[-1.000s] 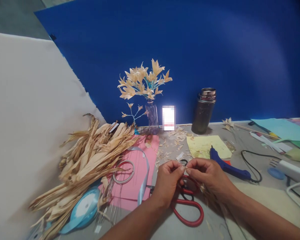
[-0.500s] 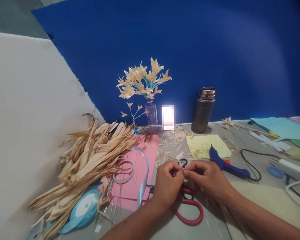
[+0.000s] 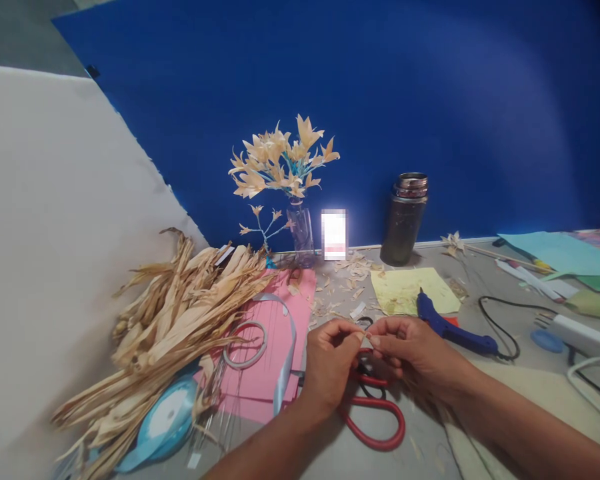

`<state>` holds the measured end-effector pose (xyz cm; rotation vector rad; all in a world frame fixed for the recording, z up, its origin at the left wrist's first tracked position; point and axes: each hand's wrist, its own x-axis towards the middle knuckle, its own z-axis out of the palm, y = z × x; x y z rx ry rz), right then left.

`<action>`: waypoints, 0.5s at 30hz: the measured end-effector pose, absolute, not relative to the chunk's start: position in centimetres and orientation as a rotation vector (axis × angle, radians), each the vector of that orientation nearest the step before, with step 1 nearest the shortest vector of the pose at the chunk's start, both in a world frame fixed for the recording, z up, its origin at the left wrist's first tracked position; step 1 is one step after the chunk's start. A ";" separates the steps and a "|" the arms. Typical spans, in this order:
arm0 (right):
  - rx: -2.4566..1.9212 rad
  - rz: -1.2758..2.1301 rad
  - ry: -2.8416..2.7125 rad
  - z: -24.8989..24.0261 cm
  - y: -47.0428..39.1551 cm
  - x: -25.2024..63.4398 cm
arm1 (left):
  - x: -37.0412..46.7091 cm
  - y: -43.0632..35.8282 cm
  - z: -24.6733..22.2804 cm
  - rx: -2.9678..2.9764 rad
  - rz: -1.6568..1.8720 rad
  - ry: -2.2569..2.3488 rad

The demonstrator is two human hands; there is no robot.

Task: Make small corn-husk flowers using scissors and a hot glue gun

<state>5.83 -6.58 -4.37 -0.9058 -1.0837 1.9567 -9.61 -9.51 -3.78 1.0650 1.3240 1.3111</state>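
My left hand (image 3: 333, 363) and my right hand (image 3: 407, 347) meet at the fingertips above the table. Both are closed in a pinch on a small pale piece of dried corn husk (image 3: 366, 335), mostly covered by the fingers. Red-handled scissors (image 3: 400, 427) lie under the hands, their blades partly hidden by my left hand. Just beyond my right hand, a blue glue gun (image 3: 453, 330) rests with its nozzle on a yellow paper (image 3: 405, 283). To the left are pink sheets (image 3: 300, 293) with a tape roll (image 3: 227, 360) and a grey ribbon (image 3: 293, 340) on them.
A heap of dried corn husks (image 3: 180, 327) and a light-blue ribbon spool (image 3: 153, 433) lie at left. Husk flowers (image 3: 270, 157) stand in a clear bottle (image 3: 300, 233) near a dark flask (image 3: 404, 223). Husk scraps (image 3: 350, 267) litter the back; a white plug (image 3: 583, 337) lies right.
My hands have shifted slightly and their fingers have moved around the small husk piece, which shows a little more now. The whole view has drifted a touch; other things stay put.
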 end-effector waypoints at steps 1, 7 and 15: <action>-0.896 1.960 -1.094 -4.3 -6.6 5.9 | -9.6 -9.5 -3.7 1.041 1.308 1.308; -0.944 1.934 -1.233 -4.0 -6.3 6.4 | -9.6 -9.5 -3.6 0.899 1.286 1.242; -0.955 1.929 -1.257 -3.8 -6.1 6.9 | -9.8 -9.5 -3.5 0.907 1.301 1.179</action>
